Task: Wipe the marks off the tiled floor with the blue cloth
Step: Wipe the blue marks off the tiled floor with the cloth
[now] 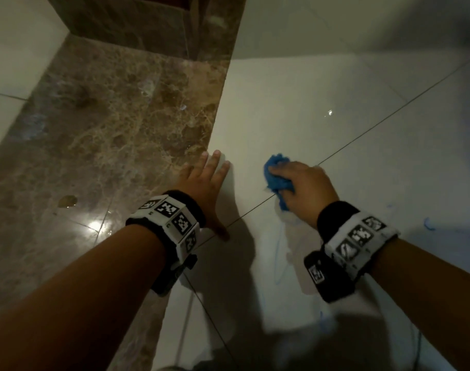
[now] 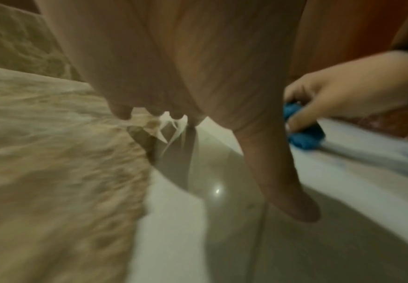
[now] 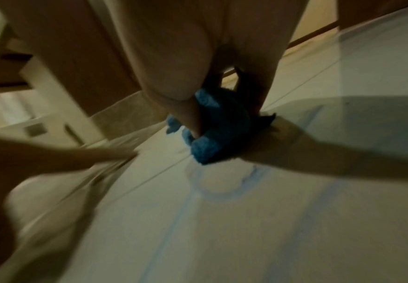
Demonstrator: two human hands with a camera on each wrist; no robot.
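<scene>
Clearly the wiping is under way but far from finished. In the centre-right of the head view the right hand (image 1: 303, 186) curls its fingers round a bunched, fluffy blue cloth (image 1: 278, 175) and presses it onto the glossy white tiled floor (image 1: 362, 129), right by a dark grout line that runs diagonally up toward the right edge. The left hand (image 1: 204, 188) lies flat just left of it, fingers straight and slightly spread, palm down across the seam where the white tile meets a brown marbled stone strip (image 1: 108, 124); it holds nothing and seems to serve as a prop.

Below the cloth, toward the lower middle of the frame, a pale wet-looking smear (image 1: 295, 236) shows where colour has been loosened, yet thin blue pen-like lines (image 1: 278, 258) run down from it. A small blue squiggle (image 1: 428, 224) sits apart at the right, and more faint blue strokes show near the bottom edge. The right wrist view shows a blurred blue ring and long streaks (image 3: 222, 191) under the cloth. By my judgement most of the marks remain, all nearer the person than the cloth now lies.
</scene>
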